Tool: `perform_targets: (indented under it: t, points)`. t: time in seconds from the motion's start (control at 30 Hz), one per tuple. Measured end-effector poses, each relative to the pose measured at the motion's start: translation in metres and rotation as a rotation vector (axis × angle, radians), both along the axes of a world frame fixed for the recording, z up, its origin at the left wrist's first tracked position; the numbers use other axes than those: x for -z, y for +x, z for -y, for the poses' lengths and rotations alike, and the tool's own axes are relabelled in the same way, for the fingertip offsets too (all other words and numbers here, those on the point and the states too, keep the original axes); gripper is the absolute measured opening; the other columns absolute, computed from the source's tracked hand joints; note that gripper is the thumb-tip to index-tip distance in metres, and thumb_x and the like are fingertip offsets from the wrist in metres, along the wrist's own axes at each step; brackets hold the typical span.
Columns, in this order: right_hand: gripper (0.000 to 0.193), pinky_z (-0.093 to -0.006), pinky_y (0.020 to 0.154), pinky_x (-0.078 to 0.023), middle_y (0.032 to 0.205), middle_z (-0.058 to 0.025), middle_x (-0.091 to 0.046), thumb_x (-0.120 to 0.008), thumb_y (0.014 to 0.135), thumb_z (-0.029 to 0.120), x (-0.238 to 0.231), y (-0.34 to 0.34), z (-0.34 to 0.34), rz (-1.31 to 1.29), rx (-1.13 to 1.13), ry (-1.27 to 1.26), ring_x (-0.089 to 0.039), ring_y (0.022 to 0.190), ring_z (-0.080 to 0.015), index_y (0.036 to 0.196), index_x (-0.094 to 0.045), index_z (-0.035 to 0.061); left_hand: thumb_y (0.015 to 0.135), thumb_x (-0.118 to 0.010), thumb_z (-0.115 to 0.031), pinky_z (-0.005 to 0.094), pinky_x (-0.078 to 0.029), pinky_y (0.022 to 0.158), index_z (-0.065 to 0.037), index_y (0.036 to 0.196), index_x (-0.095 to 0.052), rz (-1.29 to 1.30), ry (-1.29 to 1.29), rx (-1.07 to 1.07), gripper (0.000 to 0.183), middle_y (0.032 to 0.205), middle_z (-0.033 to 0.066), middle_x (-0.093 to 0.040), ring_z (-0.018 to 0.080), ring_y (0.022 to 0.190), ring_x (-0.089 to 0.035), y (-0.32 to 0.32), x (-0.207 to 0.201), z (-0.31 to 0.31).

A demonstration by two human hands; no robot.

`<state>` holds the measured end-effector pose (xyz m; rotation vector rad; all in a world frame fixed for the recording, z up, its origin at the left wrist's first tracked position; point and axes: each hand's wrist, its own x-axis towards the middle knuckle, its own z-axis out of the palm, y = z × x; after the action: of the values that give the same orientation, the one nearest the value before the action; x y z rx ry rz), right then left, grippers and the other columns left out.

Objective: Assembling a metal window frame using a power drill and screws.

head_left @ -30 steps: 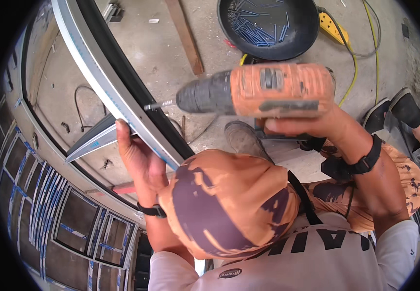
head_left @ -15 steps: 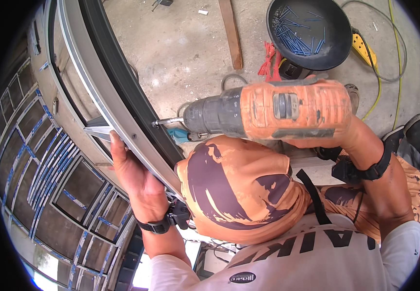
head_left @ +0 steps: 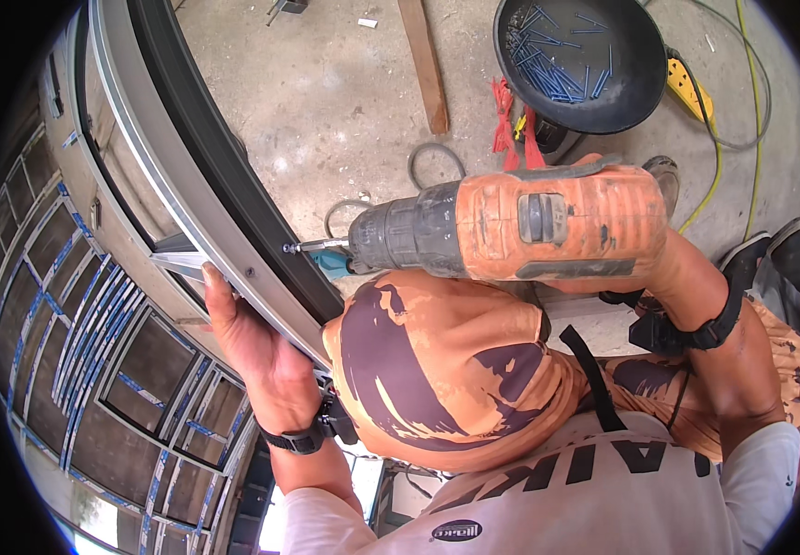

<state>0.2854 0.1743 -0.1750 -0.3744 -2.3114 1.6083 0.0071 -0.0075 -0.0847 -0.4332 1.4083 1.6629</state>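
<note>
My right hand (head_left: 666,264) is closed round the grip of an orange and black cordless drill (head_left: 562,222), which hides most of the fingers. The drill lies level and points left. Its long silver bit (head_left: 312,247) reaches the dark inner side of a grey metal frame (head_left: 206,153); whether the tip touches it I cannot tell. My left hand (head_left: 261,347) grips this frame lower down, thumb up on its face near a crossbar joint (head_left: 178,256), the other fingers hidden behind. A small screw head or hole (head_left: 251,273) shows in the frame's face close to the thumb.
A black bowl (head_left: 636,79) with blue screws (head_left: 553,83) stands at the far right, near red straps (head_left: 504,125) and a yellow power strip (head_left: 689,92) with cables. A wooden strip (head_left: 425,65) lies on the floor. Blue-taped frames (head_left: 104,324) are at left; another person's shoes (head_left: 788,242) at right.
Frame, bowl and floor things have shifted slightly left in the view. The drill has stayed almost in place, with slightly more of its bit showing. Both hands keep their grips.
</note>
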Motion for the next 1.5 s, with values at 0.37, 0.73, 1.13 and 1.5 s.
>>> perform_targets:
  t: [0.37,0.73,1.13,1.5]
  points:
    - [0.036,-0.0318,0.083,-0.053,0.114,-0.0025,-0.068,-0.073,0.08,0.032,-0.007,0.001,-0.006,0.186,-0.034,-0.549,-0.066,0.097,-0.021,0.11,-0.069,0.0134,0.094,-0.062,-0.028,0.0424,-0.058,0.085,-0.001,0.12,-0.056,-0.002,0.003,-0.024,0.039,0.111,0.0158,-0.066,0.0274,0.098,-0.067,0.002,0.0,-0.002]
    - [0.057,-0.0391,0.087,-0.043,0.107,-0.0071,-0.065,-0.085,0.059,0.026,0.001,0.007,0.0,-0.027,0.006,0.08,-0.061,0.096,-0.0274,0.107,-0.063,0.0068,0.095,-0.061,-0.029,0.0421,-0.058,0.084,-0.002,0.119,-0.057,-0.008,0.001,-0.019,0.036,0.11,0.0153,-0.066,0.0275,0.098,-0.067,0.002,0.0,-0.002]
    - [0.03,-0.0273,0.078,-0.053,0.099,-0.004,-0.068,-0.068,0.077,0.013,-0.02,-0.018,-0.013,-0.003,-0.034,-0.603,-0.065,0.086,-0.014,0.105,-0.065,0.0007,0.094,-0.062,-0.032,0.0411,-0.057,0.086,-0.002,0.118,-0.058,-0.005,0.001,-0.011,0.038,0.111,0.0147,-0.066,0.0266,0.098,-0.067,0.005,0.001,-0.007]
    - [0.033,-0.0221,0.071,-0.052,0.103,-0.0027,-0.069,-0.064,0.084,0.022,-0.035,-0.021,-0.002,0.027,-0.051,-0.681,-0.066,0.084,-0.011,0.112,-0.065,0.0024,0.094,-0.06,-0.037,0.0426,-0.053,0.093,-0.005,0.123,-0.056,-0.08,-0.07,0.044,0.043,0.117,0.0119,-0.064,0.0262,0.106,-0.063,0.001,-0.004,-0.002]
